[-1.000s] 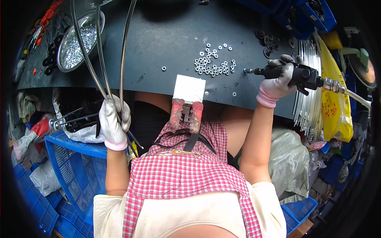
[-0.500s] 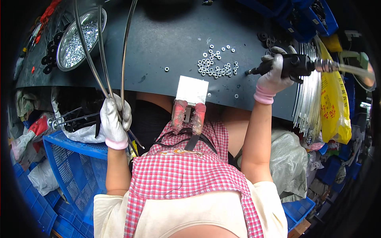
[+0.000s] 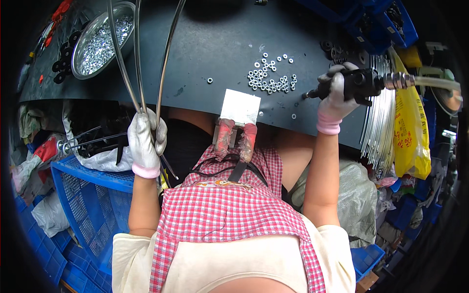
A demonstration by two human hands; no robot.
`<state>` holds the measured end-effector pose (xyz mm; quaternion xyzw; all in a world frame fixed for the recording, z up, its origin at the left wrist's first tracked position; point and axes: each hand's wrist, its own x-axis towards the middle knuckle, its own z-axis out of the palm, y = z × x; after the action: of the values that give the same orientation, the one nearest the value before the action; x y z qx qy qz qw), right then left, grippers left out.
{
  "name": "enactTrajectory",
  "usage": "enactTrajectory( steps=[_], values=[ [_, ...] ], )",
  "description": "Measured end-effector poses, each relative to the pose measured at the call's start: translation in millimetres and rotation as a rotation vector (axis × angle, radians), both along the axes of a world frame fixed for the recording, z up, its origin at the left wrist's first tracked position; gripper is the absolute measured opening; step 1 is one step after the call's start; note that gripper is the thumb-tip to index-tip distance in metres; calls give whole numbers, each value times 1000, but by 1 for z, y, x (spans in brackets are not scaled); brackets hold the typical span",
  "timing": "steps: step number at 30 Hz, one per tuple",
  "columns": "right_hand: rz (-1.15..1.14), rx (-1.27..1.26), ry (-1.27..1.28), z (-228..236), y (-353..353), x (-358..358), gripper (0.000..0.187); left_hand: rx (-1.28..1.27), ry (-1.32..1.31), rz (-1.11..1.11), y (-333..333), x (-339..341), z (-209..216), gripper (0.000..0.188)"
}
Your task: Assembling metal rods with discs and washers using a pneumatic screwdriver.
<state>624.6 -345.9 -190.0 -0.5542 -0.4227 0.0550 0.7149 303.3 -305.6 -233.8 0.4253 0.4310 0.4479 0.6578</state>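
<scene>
On the table, nuts lay left of the nearer right hand, its fingers curled round a black tool, while the left hand clasped forward-pointing rods.

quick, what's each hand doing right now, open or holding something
Left hand: closed around long, thin metal rods.
Right hand: closed around a black power tool.

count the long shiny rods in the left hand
3: left rod, middle rod and right rod, fanning out above the left hand; others may be hidden in its grip.
</scene>
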Motion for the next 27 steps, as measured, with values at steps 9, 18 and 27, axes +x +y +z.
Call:
enactTrajectory(
  steps=[9, 18, 27],
  values=[
    [1, -74, 43, 2, 4, -8, 10, 35, -51, -30, 1, 4, -3, 37],
    [41, -34, 102, 6, 15, -10, 30, -7, -23, -61, 2, -2, 1, 41],
    [484, 432, 747, 101, -10, 32, 37, -137, 168, -416, -19, 15, 13, 18]
  ],
)
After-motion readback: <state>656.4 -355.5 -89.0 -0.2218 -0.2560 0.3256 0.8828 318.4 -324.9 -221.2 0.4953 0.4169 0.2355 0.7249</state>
